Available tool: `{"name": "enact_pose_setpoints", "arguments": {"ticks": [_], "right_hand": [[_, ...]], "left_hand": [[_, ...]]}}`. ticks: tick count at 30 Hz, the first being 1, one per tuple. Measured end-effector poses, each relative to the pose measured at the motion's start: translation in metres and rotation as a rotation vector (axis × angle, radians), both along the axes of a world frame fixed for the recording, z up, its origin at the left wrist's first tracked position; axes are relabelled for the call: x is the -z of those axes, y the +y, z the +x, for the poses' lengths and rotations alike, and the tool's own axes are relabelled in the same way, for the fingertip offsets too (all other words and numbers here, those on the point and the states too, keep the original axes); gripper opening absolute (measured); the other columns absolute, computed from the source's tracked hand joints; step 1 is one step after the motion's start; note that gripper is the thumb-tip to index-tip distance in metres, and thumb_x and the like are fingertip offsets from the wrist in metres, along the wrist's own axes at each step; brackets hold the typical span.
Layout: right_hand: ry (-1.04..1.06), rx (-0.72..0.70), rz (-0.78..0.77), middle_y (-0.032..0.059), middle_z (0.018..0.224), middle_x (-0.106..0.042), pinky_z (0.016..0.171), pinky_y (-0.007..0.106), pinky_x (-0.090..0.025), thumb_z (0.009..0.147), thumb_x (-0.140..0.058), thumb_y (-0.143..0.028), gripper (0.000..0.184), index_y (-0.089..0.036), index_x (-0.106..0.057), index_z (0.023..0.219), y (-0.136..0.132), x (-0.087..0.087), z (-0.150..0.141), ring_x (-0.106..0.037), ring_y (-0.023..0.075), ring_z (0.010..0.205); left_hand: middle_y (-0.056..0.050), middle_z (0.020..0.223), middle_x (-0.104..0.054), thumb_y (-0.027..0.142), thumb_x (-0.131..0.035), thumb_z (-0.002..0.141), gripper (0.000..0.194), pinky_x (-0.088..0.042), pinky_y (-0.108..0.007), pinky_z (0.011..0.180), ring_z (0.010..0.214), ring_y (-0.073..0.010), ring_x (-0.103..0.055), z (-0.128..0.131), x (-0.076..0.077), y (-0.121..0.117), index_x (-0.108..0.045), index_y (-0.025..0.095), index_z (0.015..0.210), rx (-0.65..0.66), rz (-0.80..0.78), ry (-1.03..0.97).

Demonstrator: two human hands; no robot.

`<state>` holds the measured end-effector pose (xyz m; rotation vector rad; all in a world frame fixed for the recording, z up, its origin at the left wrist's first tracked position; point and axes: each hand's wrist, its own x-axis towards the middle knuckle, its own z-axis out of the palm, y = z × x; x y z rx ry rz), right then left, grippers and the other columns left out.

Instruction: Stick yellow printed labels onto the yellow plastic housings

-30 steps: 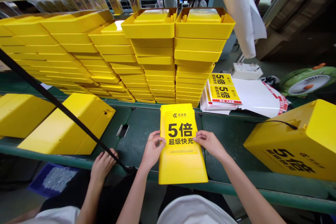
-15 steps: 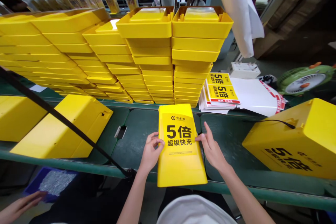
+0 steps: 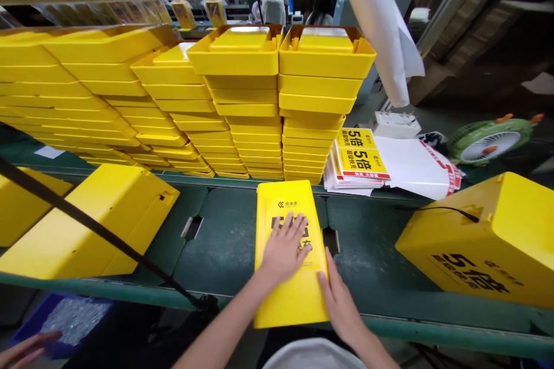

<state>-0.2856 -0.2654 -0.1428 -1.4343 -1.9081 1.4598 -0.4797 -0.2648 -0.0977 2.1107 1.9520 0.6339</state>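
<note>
In front of me a yellow plastic case [image 3: 294, 300] lies on the green conveyor with its front face up. A printed sticker [image 3: 309, 259] with black characters sits on that face, partly hidden under my left hand [image 3: 283, 251]. That hand presses flat on the sticker, fingers stretched out. My right hand [image 3: 340, 302] grips the case's right edge, thumb on the upper face and fingers along the side. Beyond it, to the right, another yellow case [image 3: 471, 253] with the same print and a black cable rests on the conveyor.
Tall stacks of yellow plastic shells [image 3: 242, 109] line the far side. Beside them lie a pile of printed sticker sheets [image 3: 361, 155] and a green fan [image 3: 491, 141]. More yellow cases [image 3: 95, 219] are at left, near a dark strap [image 3: 104, 233]. Another person's hand [image 3: 32, 349] is beside a blue bin [image 3: 26, 323].
My left hand has moved from the case's left edge onto the sticker and flattened there. My right hand has slid down along the right edge. The view has tilted up slightly.
</note>
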Motion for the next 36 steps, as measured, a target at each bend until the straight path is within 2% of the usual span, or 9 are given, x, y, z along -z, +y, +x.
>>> {"name": "enact_pose_setpoints", "arguments": {"ticks": [4, 6, 9, 11, 13, 15, 17, 31, 36], "right_hand": [[0.008, 0.052, 0.072, 0.0021, 0.147, -0.029, 0.110, 0.042, -0.031, 0.090, -0.025, -0.048, 0.057, -0.024, -0.019, 0.142, -0.011, 0.007, -0.008, -0.030, 0.0203, 0.134], [-0.004, 0.059, 0.095, 0.0007, 0.146, -0.031, 0.109, 0.041, -0.033, 0.090, -0.023, -0.048, 0.056, -0.025, -0.022, 0.141, -0.010, 0.009, -0.007, -0.031, 0.0199, 0.133], [-0.019, 0.089, 0.085, 0.0008, 0.144, -0.035, 0.105, 0.040, -0.038, 0.090, -0.021, -0.049, 0.055, -0.026, -0.024, 0.140, -0.010, 0.009, -0.004, -0.036, 0.0200, 0.131], [-0.019, 0.105, 0.090, 0.0016, 0.143, -0.037, 0.105, 0.041, -0.038, 0.091, -0.020, -0.049, 0.055, -0.025, -0.025, 0.140, -0.011, 0.010, -0.004, -0.037, 0.0201, 0.130], [-0.011, 0.101, 0.109, 0.0024, 0.143, -0.036, 0.108, 0.041, -0.034, 0.091, -0.018, -0.047, 0.054, -0.023, -0.026, 0.139, -0.012, 0.013, -0.003, -0.036, 0.0193, 0.130], [0.003, 0.095, 0.130, 0.0037, 0.143, -0.036, 0.110, 0.040, -0.031, 0.092, -0.017, -0.045, 0.054, -0.021, -0.027, 0.139, -0.012, 0.016, -0.003, -0.035, 0.0181, 0.131], [0.021, 0.094, 0.139, 0.0051, 0.143, -0.036, 0.111, 0.040, -0.030, 0.092, -0.017, -0.044, 0.054, -0.019, -0.028, 0.139, -0.012, 0.018, -0.003, -0.035, 0.0174, 0.130], [0.061, 0.091, 0.079, 0.0035, 0.144, -0.034, 0.113, 0.040, -0.027, 0.093, -0.022, -0.041, 0.050, -0.022, -0.028, 0.138, -0.013, 0.022, 0.000, -0.033, 0.0157, 0.132], [0.053, 0.118, 0.077, 0.0021, 0.143, -0.035, 0.113, 0.041, -0.027, 0.093, -0.023, -0.040, 0.047, -0.024, -0.031, 0.136, -0.013, 0.020, 0.000, -0.033, 0.0161, 0.132]], "left_hand": [[-0.012, 0.147, -0.023, 0.046, -0.036, 0.088, 0.059, -0.001, -0.058, 0.110, 0.137, -0.0314, -0.008, -0.053, 0.000, 0.081, -0.026, 0.018, 0.139, -0.088, 0.060, 0.024], [-0.015, 0.148, -0.018, 0.049, -0.034, 0.088, 0.063, 0.003, -0.059, 0.108, 0.137, -0.0326, -0.003, -0.062, -0.004, 0.098, -0.025, 0.014, 0.139, -0.065, 0.082, 0.032], [-0.013, 0.147, -0.023, 0.059, -0.042, 0.082, 0.074, 0.000, -0.051, 0.112, 0.137, -0.0296, -0.010, -0.041, -0.012, 0.072, -0.025, 0.016, 0.139, 0.123, 0.061, 0.050], [-0.010, 0.146, -0.028, 0.065, -0.046, 0.076, 0.082, -0.006, -0.045, 0.114, 0.137, -0.0267, -0.016, -0.016, -0.015, 0.030, -0.025, 0.018, 0.140, 0.304, 0.005, 0.058], [-0.011, 0.148, -0.016, 0.065, -0.040, 0.079, 0.085, -0.005, -0.042, 0.114, 0.137, -0.0255, -0.011, 0.005, -0.018, -0.015, -0.014, 0.014, 0.142, 0.479, -0.097, 0.055], [-0.010, 0.149, -0.012, 0.066, -0.037, 0.080, 0.087, -0.008, -0.037, 0.115, 0.138, -0.0234, -0.011, 0.016, -0.021, -0.048, -0.006, 0.012, 0.142, 0.566, -0.162, 0.058], [-0.010, 0.149, -0.013, 0.064, -0.036, 0.082, 0.087, -0.011, -0.034, 0.115, 0.137, -0.0222, -0.013, 0.019, -0.023, -0.064, -0.003, 0.010, 0.142, 0.581, -0.173, 0.069], [-0.005, 0.149, -0.015, 0.051, -0.029, 0.090, 0.069, -0.007, -0.033, 0.115, 0.138, -0.0191, -0.013, 0.021, -0.008, -0.059, -0.003, 0.014, 0.142, 0.505, -0.169, 0.118], [-0.004, 0.150, -0.012, 0.050, -0.029, 0.090, 0.067, -0.002, -0.036, 0.114, 0.138, -0.0203, -0.011, 0.024, -0.002, -0.053, -0.005, 0.015, 0.142, 0.381, -0.162, 0.179]]}}
